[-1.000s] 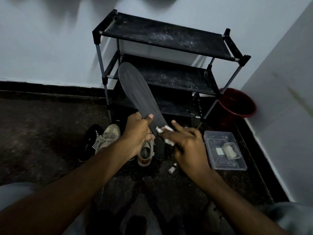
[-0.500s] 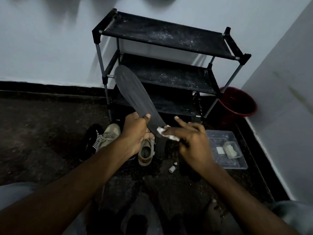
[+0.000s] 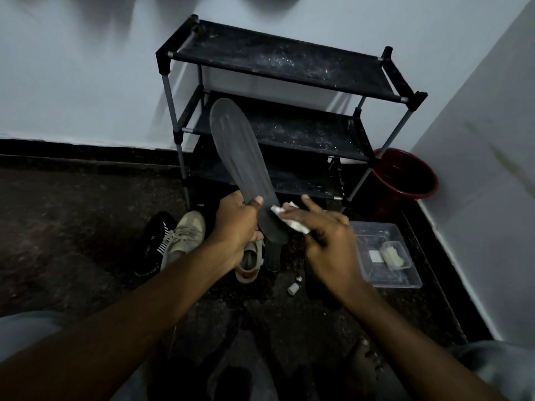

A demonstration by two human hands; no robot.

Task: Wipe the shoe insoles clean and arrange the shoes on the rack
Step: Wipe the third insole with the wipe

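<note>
A long dark grey insole stands tilted up in front of the rack, toe end up and to the left. My left hand grips its lower part, thumb on its face. My right hand pinches a crumpled white wipe against the heel end of the insole, index finger stretched out. The black three-shelf shoe rack stands against the wall with dusty, bare shelves. On the floor below my hands lie beige sneakers and a black shoe with white stripes.
A clear plastic tub with white wipes inside sits on the floor at the right. A red bucket stands in the corner behind it. A small white cap lies on the dark floor. Walls close in at the back and right.
The wipe has slid a little along the heel end of the insole. The insole's toe has tilted slightly more upright, and both hands stay on it.
</note>
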